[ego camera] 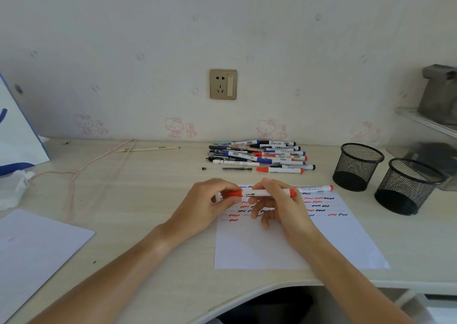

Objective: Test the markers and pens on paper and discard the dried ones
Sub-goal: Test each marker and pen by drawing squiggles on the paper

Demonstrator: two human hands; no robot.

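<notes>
Markers and pens [259,154] lie heaped near the wall at the back of the desk [148,200], and I have one red-capped marker [262,193] held level over the test paper [284,244], well apart from that pile. My left hand [210,205] pinches the red cap end while my right hand [279,200] curls its fingers round the white barrel; I judge this two-handed hold is meant for pulling the cap off, or pressing it back on, and I cannot tell which. Holding it above the sheet keeps the tip close to where it will be tried. Red, blue and black squiggles fill the upper part of the paper, so the lower part looks free for more. Another red-ended marker [315,188] rests on the sheet's far edge. Two black wire-mesh cups [358,166], round and see-through, stand to the right, likely for sorting. The barrels look smooth, hard plastic, and the desk has a pale wood grain.
</notes>
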